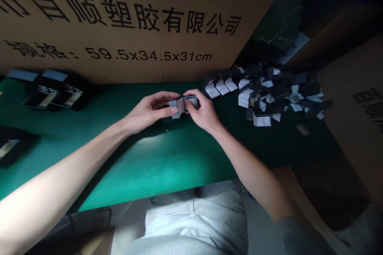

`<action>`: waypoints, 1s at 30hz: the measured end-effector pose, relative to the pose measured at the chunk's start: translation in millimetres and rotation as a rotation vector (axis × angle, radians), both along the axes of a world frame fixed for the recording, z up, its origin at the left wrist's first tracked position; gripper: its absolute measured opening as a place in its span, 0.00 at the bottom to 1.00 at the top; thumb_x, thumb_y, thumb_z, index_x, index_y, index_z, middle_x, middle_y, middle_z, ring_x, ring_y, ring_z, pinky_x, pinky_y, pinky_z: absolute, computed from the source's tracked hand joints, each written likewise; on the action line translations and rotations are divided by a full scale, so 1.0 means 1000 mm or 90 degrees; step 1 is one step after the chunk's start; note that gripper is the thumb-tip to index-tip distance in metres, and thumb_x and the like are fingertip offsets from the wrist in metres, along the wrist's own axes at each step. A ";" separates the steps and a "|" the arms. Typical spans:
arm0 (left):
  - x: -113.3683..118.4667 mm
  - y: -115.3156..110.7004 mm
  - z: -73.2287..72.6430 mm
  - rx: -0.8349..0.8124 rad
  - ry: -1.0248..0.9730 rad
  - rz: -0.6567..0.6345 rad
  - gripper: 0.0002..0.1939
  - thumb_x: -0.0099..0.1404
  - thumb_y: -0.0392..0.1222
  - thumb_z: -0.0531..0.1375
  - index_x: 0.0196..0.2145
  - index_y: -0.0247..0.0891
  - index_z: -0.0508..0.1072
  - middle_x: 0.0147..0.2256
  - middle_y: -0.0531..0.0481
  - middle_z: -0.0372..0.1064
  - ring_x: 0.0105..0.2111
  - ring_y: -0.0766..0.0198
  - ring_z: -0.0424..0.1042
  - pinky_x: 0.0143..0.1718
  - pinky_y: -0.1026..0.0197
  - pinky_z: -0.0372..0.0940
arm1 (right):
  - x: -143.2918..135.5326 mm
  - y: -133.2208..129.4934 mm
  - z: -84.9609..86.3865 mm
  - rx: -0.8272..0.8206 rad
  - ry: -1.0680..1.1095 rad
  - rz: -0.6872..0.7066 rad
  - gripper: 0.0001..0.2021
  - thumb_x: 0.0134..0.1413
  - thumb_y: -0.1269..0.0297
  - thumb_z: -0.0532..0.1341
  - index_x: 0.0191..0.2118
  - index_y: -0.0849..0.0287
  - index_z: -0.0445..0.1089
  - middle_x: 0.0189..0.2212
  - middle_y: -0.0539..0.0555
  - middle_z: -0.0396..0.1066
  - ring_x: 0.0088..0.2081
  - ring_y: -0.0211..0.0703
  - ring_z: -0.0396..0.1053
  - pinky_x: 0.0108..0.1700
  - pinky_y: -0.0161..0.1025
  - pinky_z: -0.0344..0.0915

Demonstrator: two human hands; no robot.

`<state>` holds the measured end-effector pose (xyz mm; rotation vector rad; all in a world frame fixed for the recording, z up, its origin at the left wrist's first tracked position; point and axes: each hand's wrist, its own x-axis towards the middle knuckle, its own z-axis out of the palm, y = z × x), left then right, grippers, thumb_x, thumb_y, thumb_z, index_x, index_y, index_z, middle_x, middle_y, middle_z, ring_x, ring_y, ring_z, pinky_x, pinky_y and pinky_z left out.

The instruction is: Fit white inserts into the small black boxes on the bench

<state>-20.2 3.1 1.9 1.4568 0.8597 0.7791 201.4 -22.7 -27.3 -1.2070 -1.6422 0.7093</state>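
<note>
A small dark box (175, 112) with a pale inside is held between my two hands above the green table. Fingers and thumb of my left hand (146, 111) grip its left end. Around the right end close the fingers of my right hand (205, 111), with the thumb reaching into the box's opening. What lies inside the box is partly covered by that thumb.
A large printed cardboard carton (134, 32) stands along the back of the green table (167, 163). Several small dark boxes with white flaps (263, 91) are heaped at right. Larger dark boxes (56, 91) sit at left. Another carton (359, 103) borders the right side.
</note>
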 end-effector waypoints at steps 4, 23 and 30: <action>0.000 0.002 -0.005 -0.011 -0.048 0.033 0.33 0.56 0.55 0.78 0.57 0.42 0.82 0.55 0.40 0.81 0.53 0.47 0.81 0.54 0.52 0.76 | 0.001 0.003 -0.004 -0.026 0.009 0.018 0.13 0.62 0.61 0.64 0.52 0.53 0.73 0.45 0.51 0.80 0.41 0.44 0.78 0.44 0.42 0.76; 0.001 0.000 0.000 -0.006 -0.043 0.002 0.32 0.53 0.51 0.80 0.54 0.41 0.83 0.57 0.38 0.80 0.57 0.44 0.79 0.57 0.48 0.77 | 0.002 0.000 0.002 -0.076 0.049 0.075 0.20 0.57 0.63 0.68 0.55 0.54 0.72 0.42 0.52 0.82 0.44 0.47 0.81 0.50 0.45 0.77; 0.001 0.001 -0.004 -0.008 -0.051 0.031 0.32 0.56 0.53 0.79 0.56 0.42 0.82 0.57 0.39 0.80 0.56 0.45 0.79 0.57 0.49 0.76 | 0.000 0.001 -0.006 -0.064 0.081 0.013 0.24 0.59 0.60 0.68 0.60 0.52 0.69 0.45 0.53 0.81 0.45 0.46 0.80 0.51 0.46 0.77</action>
